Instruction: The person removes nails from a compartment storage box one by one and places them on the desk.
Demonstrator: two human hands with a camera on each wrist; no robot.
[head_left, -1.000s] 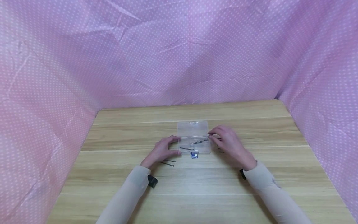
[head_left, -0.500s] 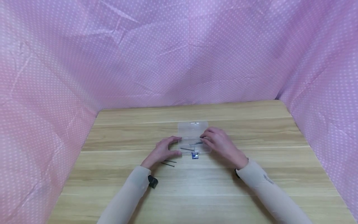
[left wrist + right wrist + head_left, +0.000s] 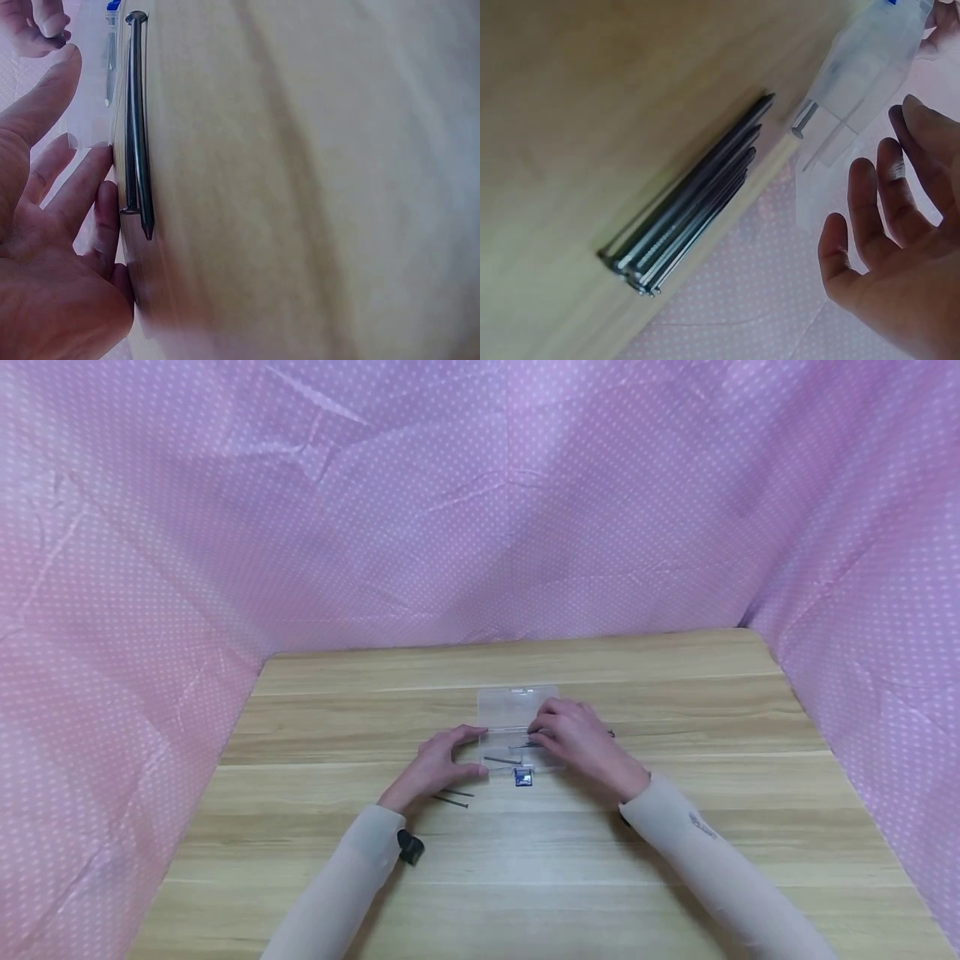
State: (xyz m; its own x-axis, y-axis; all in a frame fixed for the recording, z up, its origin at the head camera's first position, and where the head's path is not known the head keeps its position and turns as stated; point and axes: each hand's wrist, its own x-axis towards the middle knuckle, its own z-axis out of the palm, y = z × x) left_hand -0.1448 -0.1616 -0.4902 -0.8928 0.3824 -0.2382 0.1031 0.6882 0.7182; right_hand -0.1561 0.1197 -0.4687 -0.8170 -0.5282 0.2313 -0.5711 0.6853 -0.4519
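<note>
A clear plastic box (image 3: 501,739) lies with its lid (image 3: 510,706) folded back, several nails (image 3: 502,760) inside and a blue catch (image 3: 523,777) at its front. My left hand (image 3: 438,762) rests at the box's left side, thumb and fingers spread and touching its corners. Over the box's right half is my right hand (image 3: 573,735), thumb and index tips together in the right wrist view. I cannot tell whether a nail is between them. Two nails (image 3: 135,120) lie on the table beside my left hand.
Beside the box on the right, several more nails (image 3: 690,202) lie side by side on the wooden table (image 3: 495,893). Pink dotted cloth (image 3: 480,527) hangs behind and along both sides of the table.
My right hand has moved left from the box's right edge to over its right half, covering part of the nails inside. The left hand has stayed in place.
</note>
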